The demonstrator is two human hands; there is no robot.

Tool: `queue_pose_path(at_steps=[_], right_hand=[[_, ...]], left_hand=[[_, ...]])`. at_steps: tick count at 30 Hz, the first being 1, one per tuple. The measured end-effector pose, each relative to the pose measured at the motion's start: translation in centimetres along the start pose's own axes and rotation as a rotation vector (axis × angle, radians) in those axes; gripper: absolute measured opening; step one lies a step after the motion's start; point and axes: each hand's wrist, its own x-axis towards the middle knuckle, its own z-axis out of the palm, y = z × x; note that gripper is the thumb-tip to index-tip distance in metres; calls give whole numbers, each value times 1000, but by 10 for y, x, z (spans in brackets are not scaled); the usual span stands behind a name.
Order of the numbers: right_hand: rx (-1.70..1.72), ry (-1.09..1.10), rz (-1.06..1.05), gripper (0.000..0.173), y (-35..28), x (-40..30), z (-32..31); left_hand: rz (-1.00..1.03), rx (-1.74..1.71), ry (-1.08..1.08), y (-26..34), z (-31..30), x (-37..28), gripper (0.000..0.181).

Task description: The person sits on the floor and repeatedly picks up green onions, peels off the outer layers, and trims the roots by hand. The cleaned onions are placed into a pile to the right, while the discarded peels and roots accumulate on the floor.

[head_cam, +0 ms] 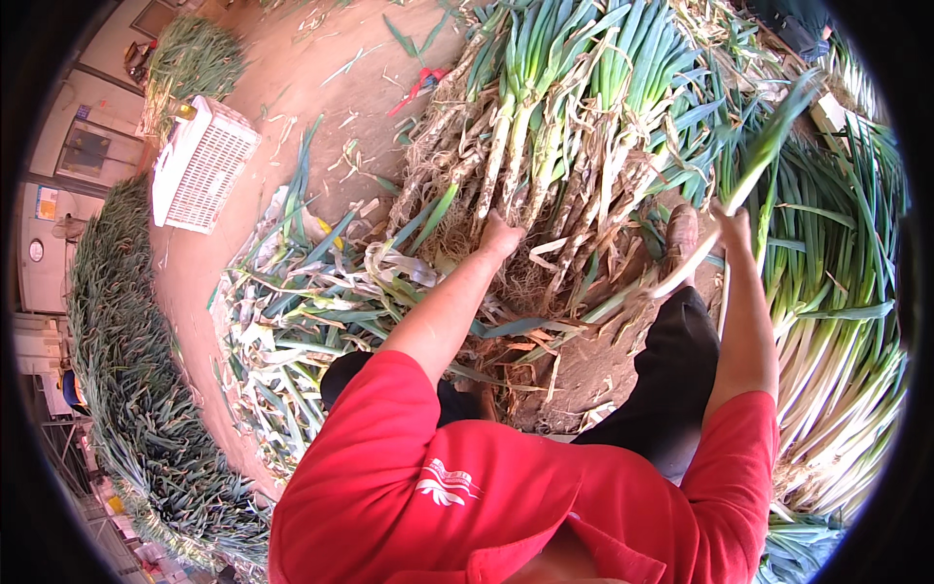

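Note:
My right hand (732, 225) grips a long green onion (689, 269) by its pale shaft. Its green leaves point up and away, and its white lower end slants down towards my shoe. My left hand (501, 235) is closed around the root end of an unpeeled green onion (513, 164) in the pile before me. The fingertips are partly hidden there. Dry brown skins, soil and stringy roots cover the onions of this pile (576, 182). Right of my right arm lies a heap of cleaned green onions (824, 328) with white shafts.
Stripped leaves and skins (314, 321) litter the ground at left. Beyond them stand a white plastic crate (208, 168) and a long curved bank of green onions (139, 350). My shoe (682, 230) is between the pile and my right hand. Part of another person (799, 33) shows at top right.

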Motion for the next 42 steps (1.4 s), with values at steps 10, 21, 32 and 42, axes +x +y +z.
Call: queue_pose_path(at_steps=[10, 21, 32, 42], right_hand=[[329, -779, -138, 46, -237, -158, -14], [1186, -850, 253, 28, -232, -234, -10], [1474, -498, 424, 36, -231, -221, -52], [1631, -462, 143, 28, -217, -190, -33]], left_hand=[[207, -1088, -1041, 49, -79, -162, 13], [309, -425, -584, -16, -29, -220, 69], [290, -84, -414, 57, -12, -194, 28], [329, -418, -508, 20, -12, -168, 66]])
